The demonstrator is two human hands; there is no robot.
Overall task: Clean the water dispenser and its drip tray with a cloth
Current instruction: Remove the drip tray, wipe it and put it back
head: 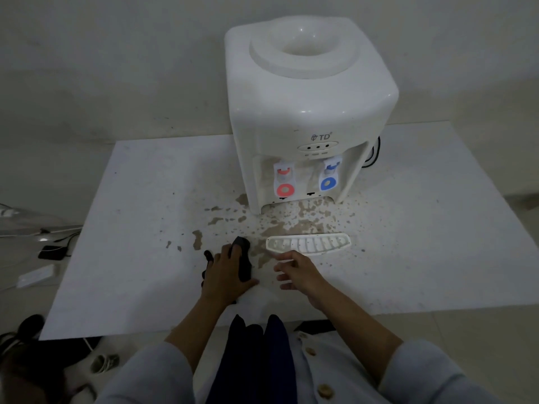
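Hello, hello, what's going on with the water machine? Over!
Left hand presses dark cloth on table. Right hand open, holding nothing. Drip tray out, lying before the water dispenser. Brown stains around.

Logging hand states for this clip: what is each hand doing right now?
Left hand: flat, fingers straight, pressing the dark cloth onto the table.
Right hand: open, fingers spread, holding nothing.

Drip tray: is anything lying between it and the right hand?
Nothing visible. The right hand hovers open just in front of the drip tray, its fingertips close to the tray's near left edge. Only stained table shows between them. The dark cloth lies off to the left under the left hand.
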